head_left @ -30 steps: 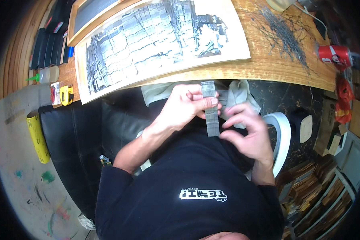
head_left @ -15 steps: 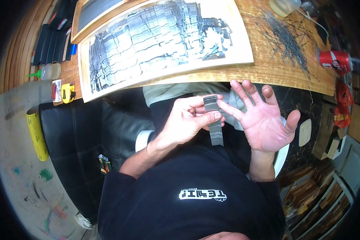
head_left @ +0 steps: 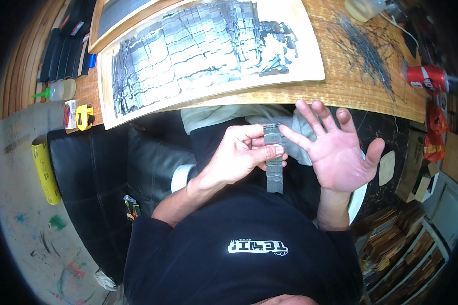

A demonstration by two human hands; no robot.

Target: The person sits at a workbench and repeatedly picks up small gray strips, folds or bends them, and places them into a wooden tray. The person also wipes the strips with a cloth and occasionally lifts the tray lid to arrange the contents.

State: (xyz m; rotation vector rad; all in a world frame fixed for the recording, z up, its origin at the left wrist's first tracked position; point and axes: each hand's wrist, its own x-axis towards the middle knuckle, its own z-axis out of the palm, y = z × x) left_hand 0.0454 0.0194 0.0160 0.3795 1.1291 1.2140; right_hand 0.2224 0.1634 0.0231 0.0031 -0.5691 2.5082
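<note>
Between the thumb and fingers of my left hand (head_left: pixel 244 152) is a narrow grey strip (head_left: pixel 274 175) with fine dark and light bands across it. It hangs down in front of my dark shirt. My right hand (head_left: pixel 336 152) is open, palm up, with its fingers spread. The tip of its index finger is at the strip's upper end, touching or very close to it. Beyond my hands, a white panel (head_left: pixel 310 66) on the wooden table carries a collage of layered grey, black and white strips (head_left: pixel 188 56).
The wooden table (head_left: pixel 361 94) holds a heap of thin dark slivers (head_left: pixel 366 51), a red can (head_left: pixel 426 79), a glue bottle (head_left: pixel 62 90), a yellow tape measure (head_left: pixel 84 117) and a wood-framed panel (head_left: pixel 124 23). A yellow roll (head_left: pixel 46 173) lies on the black leather seat (head_left: pixel 86 178).
The strip has swung from a slight tilt to nearly vertical, with its lower end a little lower. My right hand has barely moved, still spread.
</note>
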